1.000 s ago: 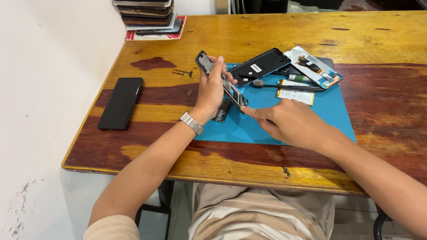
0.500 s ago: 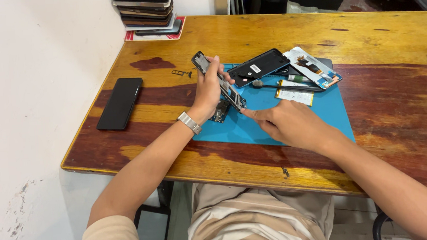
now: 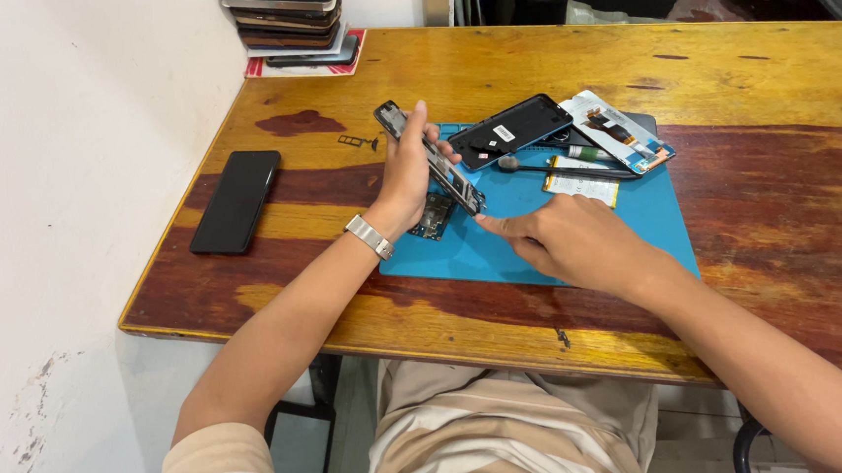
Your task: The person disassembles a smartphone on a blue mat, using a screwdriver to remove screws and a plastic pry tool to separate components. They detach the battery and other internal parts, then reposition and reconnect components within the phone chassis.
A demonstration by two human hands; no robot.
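Note:
My left hand [image 3: 410,173], with a metal watch on its wrist, grips an opened phone frame [image 3: 432,159] tilted on edge above the blue work mat [image 3: 637,221]. A small dark circuit board [image 3: 433,218] lies on the mat just under that hand. My right hand [image 3: 565,241] rests low on the mat, index finger stretched toward the lower end of the phone frame; whether it pinches anything is hidden. Behind lie a black phone back [image 3: 512,129], a light disassembled phone panel [image 3: 621,134] and a thin tool [image 3: 549,166].
A black phone [image 3: 236,200] lies screen-up near the wooden table's left edge [image 3: 162,269]. A small SIM tray [image 3: 355,141] sits on the wood. A stack of phones [image 3: 292,18] stands at the far left corner by the white wall.
My left hand has raised and tilted the phone frame slightly toward the far left. My right hand stays in nearly the same spot on the mat.

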